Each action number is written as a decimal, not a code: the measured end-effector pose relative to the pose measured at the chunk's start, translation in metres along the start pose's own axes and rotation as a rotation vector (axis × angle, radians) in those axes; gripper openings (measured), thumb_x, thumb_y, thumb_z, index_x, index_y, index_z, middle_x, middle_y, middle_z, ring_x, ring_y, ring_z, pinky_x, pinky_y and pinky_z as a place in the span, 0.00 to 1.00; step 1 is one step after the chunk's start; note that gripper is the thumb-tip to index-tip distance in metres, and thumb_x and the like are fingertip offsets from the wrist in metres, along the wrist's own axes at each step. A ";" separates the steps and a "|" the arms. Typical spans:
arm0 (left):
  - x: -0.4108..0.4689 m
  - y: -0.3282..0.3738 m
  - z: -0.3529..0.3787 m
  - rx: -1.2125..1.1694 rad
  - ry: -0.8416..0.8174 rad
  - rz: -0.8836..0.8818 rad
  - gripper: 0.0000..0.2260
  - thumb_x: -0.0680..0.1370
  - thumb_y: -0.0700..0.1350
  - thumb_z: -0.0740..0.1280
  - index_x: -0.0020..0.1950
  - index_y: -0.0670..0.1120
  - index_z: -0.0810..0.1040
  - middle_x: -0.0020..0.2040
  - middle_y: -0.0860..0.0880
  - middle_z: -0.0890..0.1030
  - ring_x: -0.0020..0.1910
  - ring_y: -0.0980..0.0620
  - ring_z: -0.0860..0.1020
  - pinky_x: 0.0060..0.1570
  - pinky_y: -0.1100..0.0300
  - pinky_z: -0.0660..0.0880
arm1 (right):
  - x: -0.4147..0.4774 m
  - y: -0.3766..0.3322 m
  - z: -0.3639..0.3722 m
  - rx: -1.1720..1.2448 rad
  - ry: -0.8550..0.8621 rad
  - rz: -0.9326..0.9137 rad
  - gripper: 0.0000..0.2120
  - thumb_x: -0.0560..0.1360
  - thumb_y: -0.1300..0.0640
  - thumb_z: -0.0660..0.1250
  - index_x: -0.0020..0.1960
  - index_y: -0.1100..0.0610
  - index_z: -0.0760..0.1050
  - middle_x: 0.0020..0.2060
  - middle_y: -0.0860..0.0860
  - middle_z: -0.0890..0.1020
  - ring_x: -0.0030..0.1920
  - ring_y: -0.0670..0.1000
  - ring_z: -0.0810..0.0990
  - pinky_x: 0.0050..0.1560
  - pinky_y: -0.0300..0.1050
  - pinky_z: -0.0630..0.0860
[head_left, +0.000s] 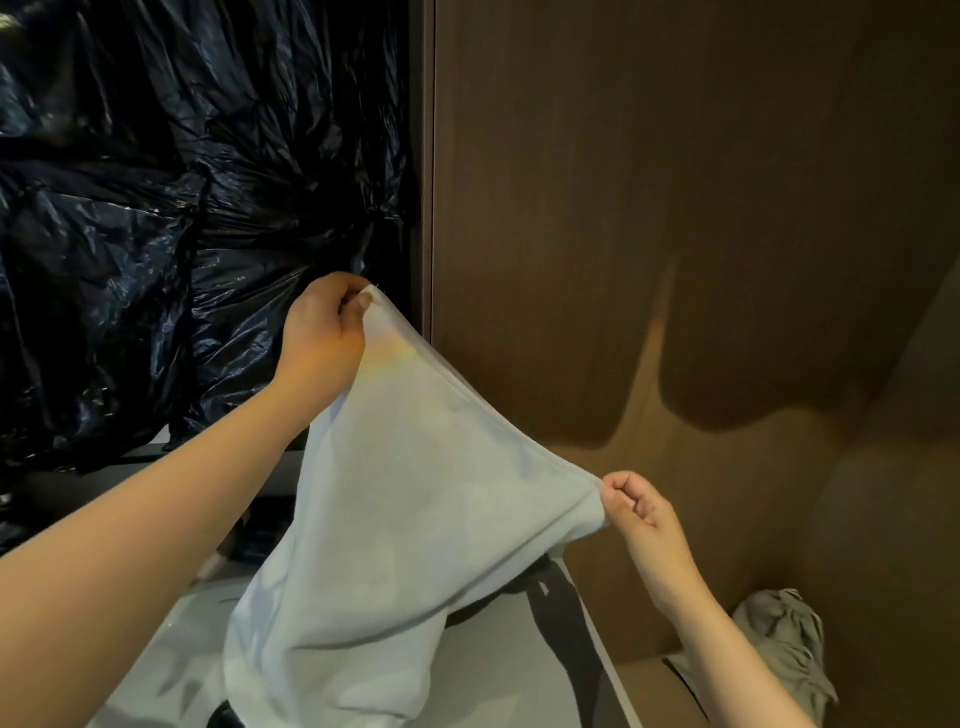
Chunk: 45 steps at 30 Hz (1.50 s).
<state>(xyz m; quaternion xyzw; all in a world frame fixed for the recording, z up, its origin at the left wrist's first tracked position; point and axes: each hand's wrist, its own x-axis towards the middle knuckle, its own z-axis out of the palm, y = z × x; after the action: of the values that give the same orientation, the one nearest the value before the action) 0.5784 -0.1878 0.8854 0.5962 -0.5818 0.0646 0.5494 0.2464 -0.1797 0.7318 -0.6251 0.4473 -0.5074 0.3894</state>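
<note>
A pale blue-white towel (415, 509) hangs stretched in the air between my two hands. My left hand (324, 338) pinches one upper corner, raised high near the dark plastic. My right hand (641, 512) pinches the other corner, lower and to the right. The towel's top edge runs taut between the two corners. Its lower part drapes down over a white surface (171, 660) below.
Crinkled black plastic sheeting (156, 208) fills the upper left. A brown wooden panel (675, 208) stands straight ahead and to the right. A dark strap-like item (561, 613) lies under the towel. A crumpled grey-green garment (784, 639) sits at the lower right.
</note>
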 end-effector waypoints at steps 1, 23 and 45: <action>0.001 -0.003 0.000 0.006 0.007 -0.021 0.08 0.81 0.44 0.59 0.56 0.48 0.77 0.47 0.53 0.76 0.40 0.61 0.72 0.38 0.72 0.63 | 0.002 -0.001 0.000 -0.005 -0.007 0.012 0.08 0.81 0.58 0.61 0.46 0.57 0.77 0.39 0.49 0.81 0.44 0.46 0.80 0.44 0.34 0.77; 0.021 0.023 -0.019 -0.060 0.150 0.038 0.10 0.81 0.41 0.59 0.58 0.43 0.77 0.50 0.47 0.78 0.47 0.53 0.74 0.43 0.63 0.66 | 0.069 -0.074 -0.054 -1.030 0.242 -0.271 0.11 0.81 0.51 0.62 0.55 0.56 0.79 0.52 0.53 0.80 0.55 0.55 0.79 0.52 0.46 0.75; 0.030 0.044 -0.022 -0.224 0.264 -0.018 0.08 0.81 0.40 0.60 0.55 0.44 0.78 0.48 0.51 0.77 0.47 0.55 0.73 0.39 0.71 0.64 | 0.095 -0.166 -0.087 -1.190 0.329 -0.207 0.15 0.82 0.53 0.60 0.66 0.55 0.74 0.67 0.55 0.75 0.72 0.55 0.67 0.67 0.46 0.70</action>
<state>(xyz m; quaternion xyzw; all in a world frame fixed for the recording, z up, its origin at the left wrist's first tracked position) 0.5661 -0.1780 0.9405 0.5226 -0.5028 0.0723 0.6847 0.1966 -0.2235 0.9312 -0.6886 0.6446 -0.2960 -0.1506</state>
